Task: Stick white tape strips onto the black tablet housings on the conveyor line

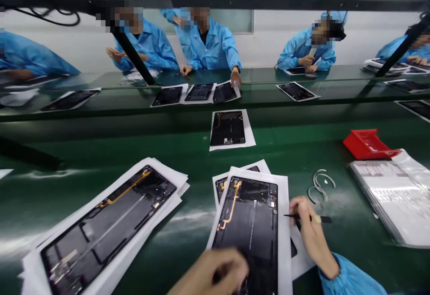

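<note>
Toward the worktop's [181,254] near edge, the panel [262,228] lies on paper [284,245], probably against scratches, the right hand [311,232] pinching tweezers [325,219] beside it, the blurred left hand [218,270] at its near end, grip unclear.

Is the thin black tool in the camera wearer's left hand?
No, the right hand holds the thin black tool between its fingers.

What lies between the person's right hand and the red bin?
In the head view, thin, curved pale strips lie on the green bench between the right hand and the red bin.
</note>
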Demonstrator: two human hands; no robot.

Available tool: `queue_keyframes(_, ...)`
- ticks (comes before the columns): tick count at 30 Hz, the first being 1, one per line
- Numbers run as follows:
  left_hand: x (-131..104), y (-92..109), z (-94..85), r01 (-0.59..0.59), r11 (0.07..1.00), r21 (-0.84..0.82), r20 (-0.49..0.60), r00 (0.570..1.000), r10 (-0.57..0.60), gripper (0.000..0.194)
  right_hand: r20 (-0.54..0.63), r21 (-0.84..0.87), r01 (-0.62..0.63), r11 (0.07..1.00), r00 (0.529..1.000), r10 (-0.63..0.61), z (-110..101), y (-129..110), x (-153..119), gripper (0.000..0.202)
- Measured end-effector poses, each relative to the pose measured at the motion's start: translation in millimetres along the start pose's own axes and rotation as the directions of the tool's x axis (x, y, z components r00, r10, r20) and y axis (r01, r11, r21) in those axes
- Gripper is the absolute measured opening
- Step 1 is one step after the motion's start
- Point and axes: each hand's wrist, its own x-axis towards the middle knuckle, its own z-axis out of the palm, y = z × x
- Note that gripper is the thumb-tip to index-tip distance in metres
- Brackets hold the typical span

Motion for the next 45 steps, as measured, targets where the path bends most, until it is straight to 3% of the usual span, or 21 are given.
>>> queue_keyframes(2,36.9,12.0,-4.9,-0.113,0.984,0.136,-0.006,0.993,0.115,0.019,0.009,0.038,-0.023,0.999,1.0,0.023,3.5,3.9,-5.5,0.025)
queue_keyframes(5,93.4,17.7,-1.8,-0.253,0.91,0.328,-0.038,0.959,0.28,0.032,0.017,0.116,-0.058,0.992,0.998,0.056,8.1,5.9,-9.6,0.017)
queue_keyframes(9,127.2,7.7,9.1,-0.294,0.878,0.379,-0.033,0.943,0.33,0.024,0.024,0.172,-0.088,0.981,0.996,0.085,12.6,8.4,-9.3,0.016)
queue_keyframes(15,125.4,-1.1,7.2,-0.268,0.917,0.296,-0.014,0.958,0.285,0.011,-0.005,0.121,-0.072,0.99,0.997,0.073,13.9,5.3,-8.6,0.015)
queue_keyframes(32,122.2,-5.2,5.6,-0.325,0.879,0.348,0.002,0.938,0.346,0.011,-0.179,0.111,-0.096,0.989,0.977,0.115,16.4,-0.5,-4.2,0.013)
queue_keyframes(45,123.3,-6.2,7.4,-0.34,0.867,0.364,-0.005,0.93,0.367,0.015,-0.198,0.119,-0.054,0.991,0.977,0.077,17.3,-1.3,-1.0,0.013)
